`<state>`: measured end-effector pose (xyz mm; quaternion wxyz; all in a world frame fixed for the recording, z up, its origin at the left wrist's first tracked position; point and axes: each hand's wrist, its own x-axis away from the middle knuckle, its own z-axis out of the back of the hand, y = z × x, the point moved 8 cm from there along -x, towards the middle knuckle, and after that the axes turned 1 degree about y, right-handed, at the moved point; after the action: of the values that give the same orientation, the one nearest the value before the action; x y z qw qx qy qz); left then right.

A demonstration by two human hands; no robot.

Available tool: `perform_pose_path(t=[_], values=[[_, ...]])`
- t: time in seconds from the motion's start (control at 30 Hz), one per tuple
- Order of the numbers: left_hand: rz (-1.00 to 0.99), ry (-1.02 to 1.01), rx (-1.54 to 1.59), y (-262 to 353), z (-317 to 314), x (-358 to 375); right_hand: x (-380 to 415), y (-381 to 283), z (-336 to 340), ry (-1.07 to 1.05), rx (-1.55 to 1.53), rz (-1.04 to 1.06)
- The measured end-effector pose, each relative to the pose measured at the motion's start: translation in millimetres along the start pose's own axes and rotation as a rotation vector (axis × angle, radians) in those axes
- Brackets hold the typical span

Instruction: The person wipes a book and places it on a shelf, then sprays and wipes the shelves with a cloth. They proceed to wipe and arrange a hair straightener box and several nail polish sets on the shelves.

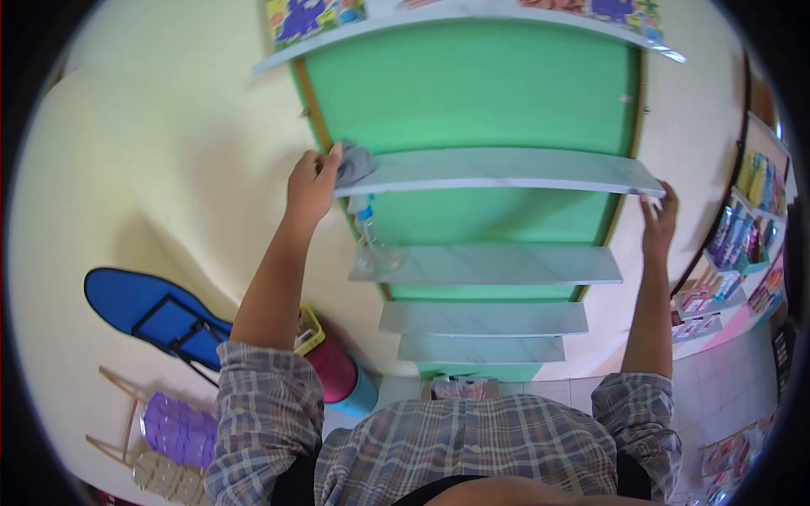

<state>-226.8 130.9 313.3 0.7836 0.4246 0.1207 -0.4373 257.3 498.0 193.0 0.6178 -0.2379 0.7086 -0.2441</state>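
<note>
My left hand grips a bunched grey cloth at the left end of a white marble-patterned shelf. At that shelf's right end, my right hand holds the corner, its thumb at the front edge and its fingers over the end. A clear spray bottle with a blue and white top stands on the shelf below, near its left end. The upper shelf partly hides the bottle's top.
Colourful printed packs sit on the top shelf. A blue ironing board leans at the left, near stacked bins and a purple bag. Stocked shelves line the right. Two more low shelves are below.
</note>
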Motion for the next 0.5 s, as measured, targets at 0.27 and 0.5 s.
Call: perform_pose_path(t=[0.27,0.5], values=[[-0.096,-0.028,-0.814,-7.0,-23.6,-11.6,16.5,-41.5,-46.9,-0.096,-0.312,-0.144],[-0.434,-0.166,-0.437,100.7,-96.4,20.1,22.3,-38.9,-58.9,-0.051,-0.444,-0.142]])
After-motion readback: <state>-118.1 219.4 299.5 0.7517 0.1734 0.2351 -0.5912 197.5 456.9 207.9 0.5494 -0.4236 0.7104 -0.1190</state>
